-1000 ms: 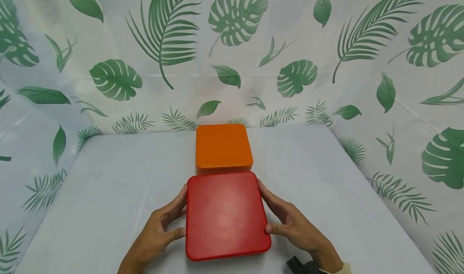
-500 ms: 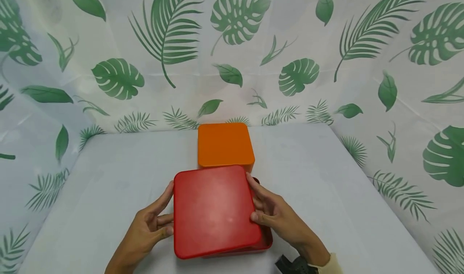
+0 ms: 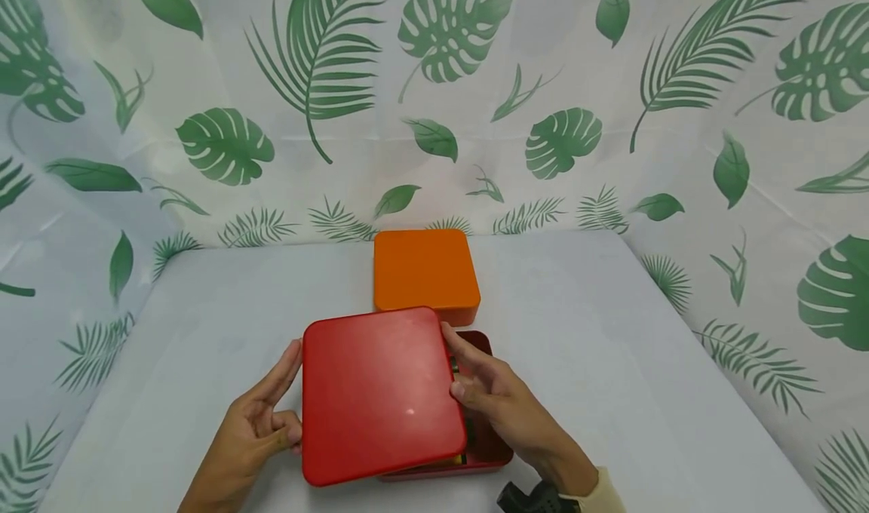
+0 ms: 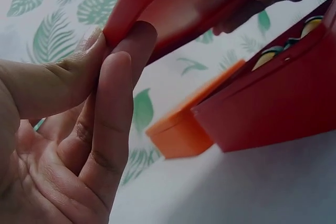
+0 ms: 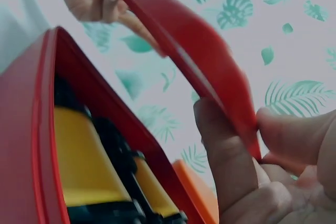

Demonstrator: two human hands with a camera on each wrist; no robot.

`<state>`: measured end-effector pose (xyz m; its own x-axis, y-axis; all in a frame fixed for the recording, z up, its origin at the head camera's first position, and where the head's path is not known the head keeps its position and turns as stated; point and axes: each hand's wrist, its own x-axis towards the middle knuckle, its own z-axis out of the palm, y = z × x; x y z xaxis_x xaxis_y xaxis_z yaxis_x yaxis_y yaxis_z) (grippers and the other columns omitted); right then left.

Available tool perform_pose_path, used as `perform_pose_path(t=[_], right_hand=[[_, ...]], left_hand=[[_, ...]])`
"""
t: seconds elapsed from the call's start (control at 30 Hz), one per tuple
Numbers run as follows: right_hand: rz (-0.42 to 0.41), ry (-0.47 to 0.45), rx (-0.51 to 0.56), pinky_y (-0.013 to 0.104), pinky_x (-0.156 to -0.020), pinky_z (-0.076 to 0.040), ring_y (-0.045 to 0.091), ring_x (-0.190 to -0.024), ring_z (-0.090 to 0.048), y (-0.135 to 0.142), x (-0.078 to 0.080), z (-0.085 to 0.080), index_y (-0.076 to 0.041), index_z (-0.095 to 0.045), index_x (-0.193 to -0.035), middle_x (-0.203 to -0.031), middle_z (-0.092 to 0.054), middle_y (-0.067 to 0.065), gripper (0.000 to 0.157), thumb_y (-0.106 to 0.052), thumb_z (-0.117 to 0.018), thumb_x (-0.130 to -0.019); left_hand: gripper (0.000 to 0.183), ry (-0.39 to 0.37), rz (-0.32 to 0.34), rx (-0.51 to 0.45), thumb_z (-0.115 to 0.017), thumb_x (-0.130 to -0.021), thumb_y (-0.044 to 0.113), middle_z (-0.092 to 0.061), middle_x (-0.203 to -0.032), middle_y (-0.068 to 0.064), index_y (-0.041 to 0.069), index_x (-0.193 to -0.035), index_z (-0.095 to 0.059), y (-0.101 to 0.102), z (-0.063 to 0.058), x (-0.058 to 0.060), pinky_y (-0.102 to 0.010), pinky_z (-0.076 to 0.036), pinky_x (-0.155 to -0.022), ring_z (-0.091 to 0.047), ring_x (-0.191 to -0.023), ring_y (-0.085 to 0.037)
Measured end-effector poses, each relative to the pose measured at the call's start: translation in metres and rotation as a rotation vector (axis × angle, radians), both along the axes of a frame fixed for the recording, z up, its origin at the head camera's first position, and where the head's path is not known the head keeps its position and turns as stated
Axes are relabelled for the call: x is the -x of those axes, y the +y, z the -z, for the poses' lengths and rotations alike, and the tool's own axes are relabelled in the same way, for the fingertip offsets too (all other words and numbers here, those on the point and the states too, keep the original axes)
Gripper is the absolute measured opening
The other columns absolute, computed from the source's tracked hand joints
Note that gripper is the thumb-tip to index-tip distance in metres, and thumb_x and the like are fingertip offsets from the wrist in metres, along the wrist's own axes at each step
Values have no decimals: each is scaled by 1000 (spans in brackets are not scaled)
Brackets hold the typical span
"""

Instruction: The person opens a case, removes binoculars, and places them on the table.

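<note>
got my left hand (image 3: 250, 424) and right hand (image 3: 498, 396) both pinching the square red lid (image 3: 380, 392), open red box (image 4: 273, 108) below my right fingers, orange box (image 3: 426, 270) beyond them

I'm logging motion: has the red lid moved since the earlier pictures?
Yes: in the head view, the lid has shifted left against the orange box.
</note>
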<state>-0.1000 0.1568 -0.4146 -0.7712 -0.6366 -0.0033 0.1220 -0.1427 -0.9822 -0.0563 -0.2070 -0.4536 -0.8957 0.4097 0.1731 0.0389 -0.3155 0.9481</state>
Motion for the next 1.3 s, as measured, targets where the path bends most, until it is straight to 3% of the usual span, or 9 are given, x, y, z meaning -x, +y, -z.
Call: perform_pose_path(t=[0.17, 0.33, 0.43, 0.6, 0.77, 1.0, 1.3], right_hand=[[9, -52, 38, 44, -97, -53, 27, -127, -60, -11, -2, 0, -28, -17, -160, -166, -21, 0, 67, -5, -46, -104], [41, -85, 44, 44, -94, -55, 29, -126, -61, -24, -4, 1, -28, -21, -160, -164, -26, -3, 68, -5, -50, -103], [73, -97, 28, 43, -93, -56, 29, -125, -61, -31, -5, 2, -27, -24, -159, -163, -28, -4, 66, -6, -52, -102], [132, -56, -2, 39, -92, -57, 26, -128, -60, -40, -7, 3, -23, -30, -158, -161, -34, -1, 64, -8, -56, -101], [164, -17, -35, 38, -89, -58, 26, -124, -63, -48, -8, 2, -22, -33, -156, -155, -44, 5, 63, -11, -58, -100], [195, -40, -85, 38, -87, -58, 24, -119, -66, -61, -8, 0, -27, -38, -154, -157, -42, -2, 64, -8, -61, -98], [214, -75, -113, 39, -84, -59, 25, -114, -69, -79, -9, -4, -28, -41, -151, -156, -44, 0, 63, -4, -62, -97]], left_hand=[[88, -20, -20, 47, -53, -93, -16, -5, -170, 2, 19, -162, -9, -11, -3, -4, -29, -58, -71, -57, -66, -25], [87, 2, -39, 68, -51, -93, -18, -5, -170, -1, 15, -162, -9, -20, -3, -7, -29, -59, -71, -58, -66, -25], [86, -33, -72, 102, -52, -94, -15, -8, -169, 2, 19, -162, -11, -25, -5, -10, -29, -60, -73, -61, -68, -22], [81, -84, -142, 161, -53, -96, -12, -17, -168, 3, 19, -161, -16, -31, -6, -14, -27, -60, -75, -65, -71, -16], [75, -84, -174, 183, -51, -97, -11, -26, -165, 3, 13, -160, -19, -36, -6, -17, -29, -60, -76, -68, -75, -14], [70, -77, -248, 258, -51, -98, -8, -32, -162, 4, 11, -159, -24, -44, -8, -20, -36, -59, -84, -72, -84, -15], [67, -51, -330, 390, -56, -97, -6, -45, -154, 11, 12, -157, -31, -54, -14, -24, -27, -59, -83, -69, -86, -15]])
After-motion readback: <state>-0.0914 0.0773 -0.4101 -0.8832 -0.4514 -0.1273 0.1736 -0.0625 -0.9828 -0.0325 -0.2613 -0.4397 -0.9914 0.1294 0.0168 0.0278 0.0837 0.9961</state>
